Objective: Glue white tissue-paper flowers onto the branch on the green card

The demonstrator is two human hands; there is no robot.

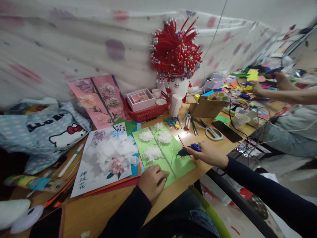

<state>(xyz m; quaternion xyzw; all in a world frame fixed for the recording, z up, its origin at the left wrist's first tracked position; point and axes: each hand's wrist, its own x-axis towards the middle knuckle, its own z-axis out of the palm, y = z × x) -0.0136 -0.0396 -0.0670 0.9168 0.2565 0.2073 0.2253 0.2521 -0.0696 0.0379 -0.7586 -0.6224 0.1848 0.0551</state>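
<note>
A light green sheet of paper (pixel 148 170) lies at the table's front edge, bearing several white fluffy paper flowers (pixel 151 153) and a drawn grey-brown stem (pixel 163 153). My right hand (pixel 210 154) is closed around a dark blue glue gun (pixel 194 147), its tip low over the sheet's right part, beside shiny thin glue lines (pixel 174 153). Whether the tip touches the paper I cannot tell. My left hand (pixel 152 181) rests on the sheet's lower left edge, fingers curled. A small dark green bit shows at its fingertips, too small to name.
On the left lie a white picture sheet (pixel 84 165) with white petals and a patterned bag (pixel 66 127). Behind are a red basket (pixel 146 114) and a red beaded headdress (pixel 177 53). Scissors (pixel 214 133), a phone (pixel 226 131) and cables sit right. Another person's hands (pixel 257 87) work beyond.
</note>
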